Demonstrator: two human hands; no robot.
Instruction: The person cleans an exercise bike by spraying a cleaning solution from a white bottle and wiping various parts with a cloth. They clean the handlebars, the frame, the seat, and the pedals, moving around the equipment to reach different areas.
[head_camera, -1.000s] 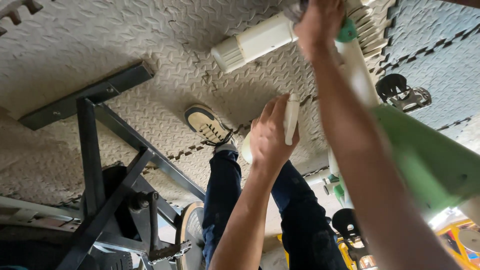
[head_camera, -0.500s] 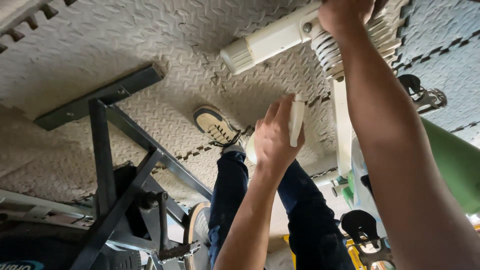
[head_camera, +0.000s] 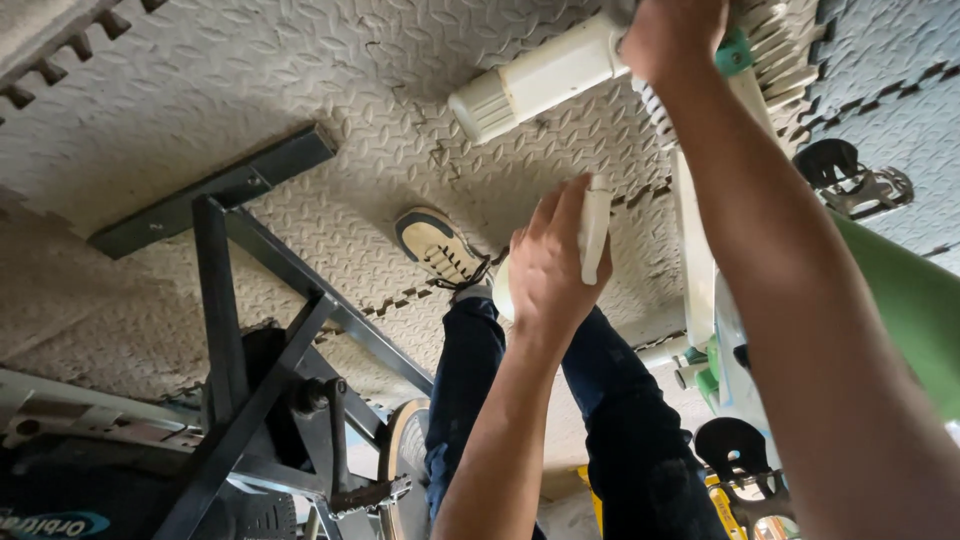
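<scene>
Grey diamond-textured foam mat (head_camera: 300, 90) underfoot, interlocking seams beside the black metal stand (head_camera: 240, 330). Right of that stand, left hand (head_camera: 548, 262) wrapped around a white handle (head_camera: 594, 232); right hand (head_camera: 672, 35) clamped on cream handlebar grip (head_camera: 540, 80).

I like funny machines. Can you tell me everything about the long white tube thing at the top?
The white tube looks like smooth, cream-coloured plastic. It is a rounded bar with a ribbed cap at its free end, lying slanted above the grey patterned floor mat. The right hand grips its upper end, where it meets a ribbed white part. Nothing else touches it.
</scene>
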